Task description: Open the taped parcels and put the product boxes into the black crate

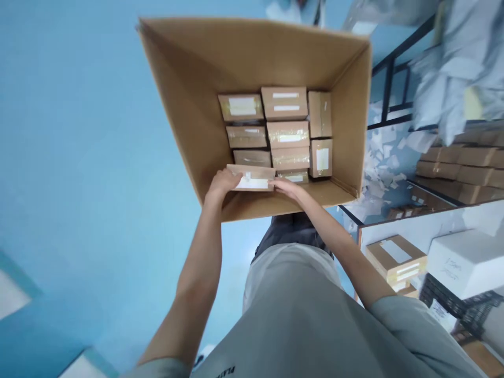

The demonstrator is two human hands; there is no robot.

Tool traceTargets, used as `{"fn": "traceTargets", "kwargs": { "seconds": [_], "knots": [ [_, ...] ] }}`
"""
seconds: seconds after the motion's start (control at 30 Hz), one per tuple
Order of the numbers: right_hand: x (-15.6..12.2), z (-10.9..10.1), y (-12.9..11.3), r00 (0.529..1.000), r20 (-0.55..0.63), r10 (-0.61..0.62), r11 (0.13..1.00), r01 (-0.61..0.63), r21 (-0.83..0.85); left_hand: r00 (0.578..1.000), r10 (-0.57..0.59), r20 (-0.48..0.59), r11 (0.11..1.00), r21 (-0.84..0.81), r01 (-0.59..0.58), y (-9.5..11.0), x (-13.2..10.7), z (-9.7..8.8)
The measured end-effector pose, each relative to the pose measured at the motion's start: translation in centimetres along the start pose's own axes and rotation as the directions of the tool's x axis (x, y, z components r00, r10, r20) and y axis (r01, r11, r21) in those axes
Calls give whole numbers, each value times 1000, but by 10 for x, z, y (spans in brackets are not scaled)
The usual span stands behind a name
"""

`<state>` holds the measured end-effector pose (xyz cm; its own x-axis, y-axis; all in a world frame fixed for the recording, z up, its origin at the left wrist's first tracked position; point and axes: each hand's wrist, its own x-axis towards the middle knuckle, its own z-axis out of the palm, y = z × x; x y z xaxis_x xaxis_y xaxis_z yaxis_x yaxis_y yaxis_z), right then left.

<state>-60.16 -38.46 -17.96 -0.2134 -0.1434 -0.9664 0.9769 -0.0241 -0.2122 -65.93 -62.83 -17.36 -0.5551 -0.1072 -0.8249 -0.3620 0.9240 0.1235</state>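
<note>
Both my hands reach into a large open cardboard carton (252, 50) and grip one small cardboard box (252, 170) with a white label. My left hand (224, 184) clasps its left end, thumb on top. On its right end, my right hand (286, 186) presses with the fingers. The box is at the near left inside the carton, close to the near wall. Several similar small boxes (289, 134) with labels and clear tape lie in rows beyond and beside it. Whether the held box rests on anything beneath is hidden.
Blue floor (90, 131) spreads to the left. At right stand a dark metal frame (388, 89), grey-white bags (452, 79), stacked cartons (468, 163), a white box (464, 260), a labelled carton (396, 257) and a black crate (441, 294). Paper scraps (378, 168) litter the floor.
</note>
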Motion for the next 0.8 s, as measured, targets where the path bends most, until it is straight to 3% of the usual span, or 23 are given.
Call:
{"fn": "traceTargets", "kwargs": {
  "seconds": [0.1, 0.17, 0.27, 0.33, 0.43, 0.5, 0.6, 0.7, 0.8],
  "knots": [
    [-71, -17, -5, 990, -8, -140, 979, 139, 152, 971, 142, -192, 983, 144, -115, 41, -68, -34],
    [-116, -33, -2, 967, -44, -253, 938, 256, 233, 897, 311, -314, 943, 217, -251, 74, -112, -49],
    [-183, -59, 13, 900, -174, -400, 834, 436, 340, 753, 544, -371, 838, 285, -465, 129, -166, -63],
    [-226, -78, 34, 829, -289, -480, 730, 559, 392, 644, 667, -374, 745, 306, -594, 168, -195, -65],
    [-287, -106, 82, 700, -498, -512, 554, 712, 431, 432, 842, -323, 526, 315, -790, 232, -233, -54],
    [-323, -120, 127, 604, -639, -476, 435, 793, 425, 265, 931, -253, 337, 305, -891, 276, -263, -34],
    [-370, -130, 207, 461, -808, -366, 273, 884, 381, 37, 991, -127, 71, 273, -960, 335, -319, 17],
    [-406, -128, 295, 347, -911, -223, 144, 936, 321, -159, 987, 4, -156, 231, -960, 373, -388, 88],
    [-432, -125, 381, 270, -961, -64, 55, 962, 267, -323, 941, 103, -336, 160, -928, 391, -460, 171]
  ]
}}
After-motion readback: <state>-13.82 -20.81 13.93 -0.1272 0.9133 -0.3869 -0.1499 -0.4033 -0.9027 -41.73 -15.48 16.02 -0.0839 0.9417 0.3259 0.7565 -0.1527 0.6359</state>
